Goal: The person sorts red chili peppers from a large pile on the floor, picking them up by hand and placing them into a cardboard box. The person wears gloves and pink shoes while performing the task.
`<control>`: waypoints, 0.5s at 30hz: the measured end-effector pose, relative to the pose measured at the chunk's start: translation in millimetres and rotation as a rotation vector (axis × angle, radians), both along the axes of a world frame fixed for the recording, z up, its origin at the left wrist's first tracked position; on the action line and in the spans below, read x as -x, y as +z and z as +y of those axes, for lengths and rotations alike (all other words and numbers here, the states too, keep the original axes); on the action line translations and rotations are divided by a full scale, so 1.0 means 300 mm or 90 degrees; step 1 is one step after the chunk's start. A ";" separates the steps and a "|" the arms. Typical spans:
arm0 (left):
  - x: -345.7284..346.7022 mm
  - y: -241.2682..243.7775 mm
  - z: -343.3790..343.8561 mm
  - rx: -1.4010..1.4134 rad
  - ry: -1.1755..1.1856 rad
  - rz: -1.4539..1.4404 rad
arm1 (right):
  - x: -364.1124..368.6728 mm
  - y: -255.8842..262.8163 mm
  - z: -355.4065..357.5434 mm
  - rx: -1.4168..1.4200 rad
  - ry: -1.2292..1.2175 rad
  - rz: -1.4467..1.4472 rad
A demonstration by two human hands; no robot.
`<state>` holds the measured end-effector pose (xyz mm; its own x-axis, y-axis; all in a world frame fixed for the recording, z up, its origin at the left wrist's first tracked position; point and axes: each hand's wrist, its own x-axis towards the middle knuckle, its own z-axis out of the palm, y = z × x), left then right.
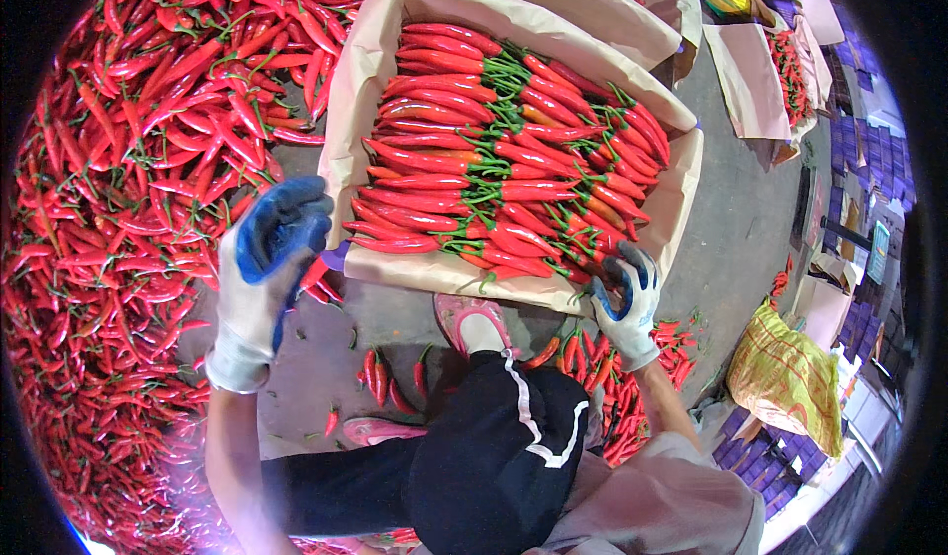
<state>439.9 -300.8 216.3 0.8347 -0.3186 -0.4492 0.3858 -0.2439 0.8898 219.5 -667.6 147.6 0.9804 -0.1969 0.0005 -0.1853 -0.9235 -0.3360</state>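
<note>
A carton lined with brown paper lies before me, filled with red chili peppers in neat rows, their green stems in bands. My left hand, in a white knit glove with a blue coated palm, hovers left of the carton's near left corner. It is cupped, and I see nothing in it. At the near right corner, my right hand, gloved alike, curves over the paper edge. Its fingertips rest by the last peppers, with a gap between thumb and fingers.
A large heap of loose chili peppers covers the left side. More peppers lie by my right leg, and a few near my shoes. Another paper-lined box stands behind the carton. At right are a yellow woven sack and purple crates.
</note>
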 end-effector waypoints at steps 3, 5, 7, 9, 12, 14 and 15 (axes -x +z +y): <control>0.074 -0.007 -0.068 -0.081 -0.185 -0.136 | -0.077 -0.012 0.025 0.039 0.008 0.026; 0.112 -0.048 -0.158 -0.135 -0.354 -0.409 | -0.118 -0.029 0.021 0.062 0.023 0.071; 0.186 -0.143 -0.243 -0.142 -0.450 -0.464 | -0.153 -0.038 -0.008 0.091 0.071 0.102; 0.227 -0.196 -0.291 -0.225 -0.502 -0.558 | -0.154 -0.077 -0.015 0.107 0.100 0.120; 0.244 -0.258 -0.314 -0.278 -0.497 -0.575 | -0.159 -0.118 -0.024 0.117 0.097 0.100; 0.247 -0.292 -0.328 -0.301 -0.493 -0.568 | -0.160 -0.124 -0.030 0.114 0.095 0.083; 0.247 -0.304 -0.335 -0.312 -0.494 -0.552 | -0.166 -0.115 -0.023 0.107 0.087 0.074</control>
<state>365.9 -401.2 125.2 0.5826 -0.8107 -0.0588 -0.6696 -0.5196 0.5307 269.2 -674.5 113.0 0.9934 -0.0688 -0.0918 -0.0829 -0.9837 -0.1598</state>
